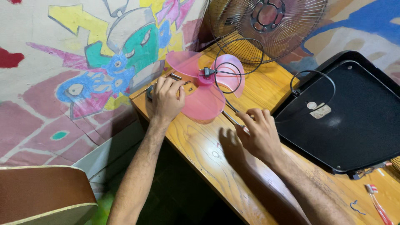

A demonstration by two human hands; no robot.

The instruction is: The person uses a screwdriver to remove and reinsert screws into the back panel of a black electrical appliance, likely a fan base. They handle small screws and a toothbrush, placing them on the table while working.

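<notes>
The left hand rests near the far left corner of a wooden table, its fingers curled down over small metal parts at the table edge. It seems to be closed on something dark there, but the hand hides what it is, so the hold cannot be told for sure. A few small screws lie just beside its fingertips.

The right hand is nearer and to the right, fingers bent and pinched around a thin metal tool, likely a screwdriver, whose shaft runs out to the left towards a pink fan blade. The blade lies flat on the table between and beyond the two hands, with three translucent lobes; the nearest lobe touches the space just right of the left hand.

A black plug sits on the blade's hub, and its black cord loops back over the blade and across the far part of the table. Behind it leans a round wire fan guard. To the right, a large black base plate lies on the table, well apart from the left hand. A red-handled tool lies at the near right corner. A painted wall fills the left side.
</notes>
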